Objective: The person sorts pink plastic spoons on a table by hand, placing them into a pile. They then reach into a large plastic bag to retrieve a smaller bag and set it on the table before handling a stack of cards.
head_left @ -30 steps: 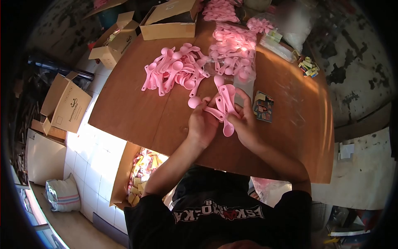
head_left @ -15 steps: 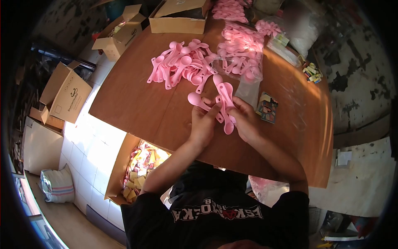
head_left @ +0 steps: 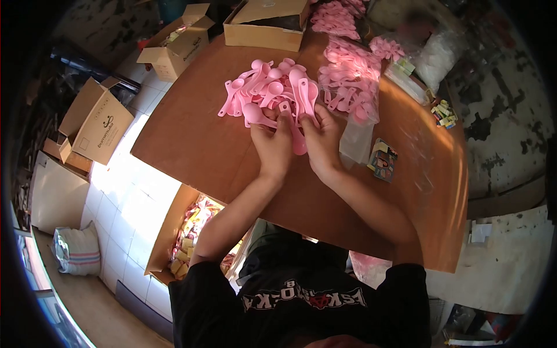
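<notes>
Several pink plastic measuring spoons are between my hands, over the near edge of a loose pink spoon pile (head_left: 248, 87). My left hand (head_left: 272, 139) is closed on a pink spoon (head_left: 253, 113) whose round bowl points left. Fingers of my right hand (head_left: 321, 136) wrap a small bunch of pink spoons (head_left: 303, 95), their ends pointing up and away. Between the two thumbs another spoon stands with its handle up and its bowl (head_left: 299, 145) toward me. Right of the hands lies a clear plastic bag packed with pink spoons (head_left: 351, 81).
The brown table (head_left: 214, 156) carries an open cardboard box (head_left: 264, 35) at the back. A stack of small printed cards (head_left: 383, 159) and small yellow pieces (head_left: 444, 114) lie at right. An open carton of packets (head_left: 174, 232) stands below the near left edge. Other cartons (head_left: 101, 122) stand at left.
Both hands have moved forward, away from my body, to the edge of the loose pile, carrying the spoons. The view has shifted slightly.
</notes>
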Action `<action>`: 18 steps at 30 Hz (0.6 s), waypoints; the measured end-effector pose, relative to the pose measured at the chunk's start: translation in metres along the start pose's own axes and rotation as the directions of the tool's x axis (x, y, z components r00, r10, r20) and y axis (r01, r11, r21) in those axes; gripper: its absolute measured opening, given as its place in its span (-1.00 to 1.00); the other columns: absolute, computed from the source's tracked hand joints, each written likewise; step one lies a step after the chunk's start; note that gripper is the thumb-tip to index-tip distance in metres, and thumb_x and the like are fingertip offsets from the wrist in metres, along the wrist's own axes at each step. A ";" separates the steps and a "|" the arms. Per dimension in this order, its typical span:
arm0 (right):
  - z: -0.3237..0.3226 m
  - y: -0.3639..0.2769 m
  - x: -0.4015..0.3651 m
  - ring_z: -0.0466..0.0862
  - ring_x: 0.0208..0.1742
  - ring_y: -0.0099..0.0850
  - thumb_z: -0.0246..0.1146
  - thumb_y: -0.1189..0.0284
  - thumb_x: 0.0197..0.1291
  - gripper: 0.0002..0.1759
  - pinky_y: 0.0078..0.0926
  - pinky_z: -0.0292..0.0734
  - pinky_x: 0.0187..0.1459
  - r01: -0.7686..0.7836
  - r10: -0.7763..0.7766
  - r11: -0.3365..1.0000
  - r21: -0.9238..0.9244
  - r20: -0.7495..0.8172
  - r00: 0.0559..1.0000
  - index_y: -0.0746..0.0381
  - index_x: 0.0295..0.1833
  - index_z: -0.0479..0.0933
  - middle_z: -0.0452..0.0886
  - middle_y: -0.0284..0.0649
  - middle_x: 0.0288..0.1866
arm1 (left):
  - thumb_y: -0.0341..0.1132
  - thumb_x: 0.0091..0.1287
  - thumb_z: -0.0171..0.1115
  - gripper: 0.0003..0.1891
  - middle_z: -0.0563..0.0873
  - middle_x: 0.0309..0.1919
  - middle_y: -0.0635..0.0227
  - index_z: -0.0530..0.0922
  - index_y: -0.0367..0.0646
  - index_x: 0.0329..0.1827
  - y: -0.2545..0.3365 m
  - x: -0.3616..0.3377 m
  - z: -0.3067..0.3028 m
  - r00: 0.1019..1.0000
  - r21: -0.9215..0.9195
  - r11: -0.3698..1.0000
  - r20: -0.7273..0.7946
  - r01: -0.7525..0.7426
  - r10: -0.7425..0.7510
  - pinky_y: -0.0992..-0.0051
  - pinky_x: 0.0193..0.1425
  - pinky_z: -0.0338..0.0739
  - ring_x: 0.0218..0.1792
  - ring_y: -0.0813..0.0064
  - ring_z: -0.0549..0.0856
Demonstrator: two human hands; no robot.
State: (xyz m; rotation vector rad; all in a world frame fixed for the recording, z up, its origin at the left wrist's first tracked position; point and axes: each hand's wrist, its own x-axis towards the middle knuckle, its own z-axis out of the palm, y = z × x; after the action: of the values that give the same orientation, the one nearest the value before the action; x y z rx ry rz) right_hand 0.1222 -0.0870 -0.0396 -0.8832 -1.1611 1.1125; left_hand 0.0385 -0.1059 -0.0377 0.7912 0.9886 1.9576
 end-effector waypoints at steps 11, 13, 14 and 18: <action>0.019 0.027 0.144 0.69 -0.14 0.04 0.25 0.49 -0.04 -0.70 -0.14 0.58 -0.06 0.250 -0.209 0.520 -0.817 0.162 0.964 0.29 -0.13 0.68 0.68 0.12 -0.25 | -0.48 0.15 0.24 -0.68 0.69 -0.12 -0.07 0.43 -0.35 -0.03 0.001 0.217 -0.040 0.984 0.801 0.571 0.154 -0.180 0.093 0.29 0.04 0.59 -0.07 0.09 0.73; 0.024 0.036 0.150 0.69 -0.13 0.05 0.26 0.49 -0.04 -0.68 -0.13 0.58 -0.04 0.252 -0.180 0.468 -0.847 0.189 0.966 0.29 -0.11 0.67 0.68 0.13 -0.25 | -0.42 0.11 0.27 -0.60 0.69 -0.09 -0.12 0.46 -0.31 0.03 -0.016 0.228 -0.039 0.966 0.854 0.450 0.238 -0.260 0.105 0.26 0.10 0.57 -0.03 -0.02 0.70; 0.024 0.040 0.153 0.69 -0.12 0.05 0.26 0.48 -0.05 -0.67 -0.13 0.57 -0.03 0.250 -0.139 0.413 -0.876 0.211 0.968 0.30 -0.10 0.67 0.68 0.13 -0.24 | -0.42 0.11 0.27 -0.60 0.69 -0.09 -0.12 0.46 -0.31 0.03 -0.021 0.231 -0.039 0.963 0.850 0.453 0.250 -0.269 0.102 0.26 0.10 0.57 -0.03 -0.02 0.70; 0.028 0.030 0.131 0.66 -0.23 0.08 0.25 0.54 0.00 -0.82 -0.09 0.59 -0.15 0.539 -0.516 0.377 -0.753 0.313 0.798 0.37 -0.24 0.60 0.64 0.03 -0.36 | -0.41 0.10 0.25 -0.51 0.68 -0.08 -0.18 0.47 -0.34 0.14 -0.031 0.227 -0.032 0.955 0.897 0.350 0.295 -0.271 -0.017 0.24 0.15 0.54 0.05 -0.07 0.66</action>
State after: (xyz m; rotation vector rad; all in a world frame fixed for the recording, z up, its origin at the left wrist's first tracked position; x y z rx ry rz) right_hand 0.0925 0.0464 -0.0305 -1.0514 -1.8746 -0.0471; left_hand -0.0873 0.0876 -0.0408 1.7530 1.9655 1.1529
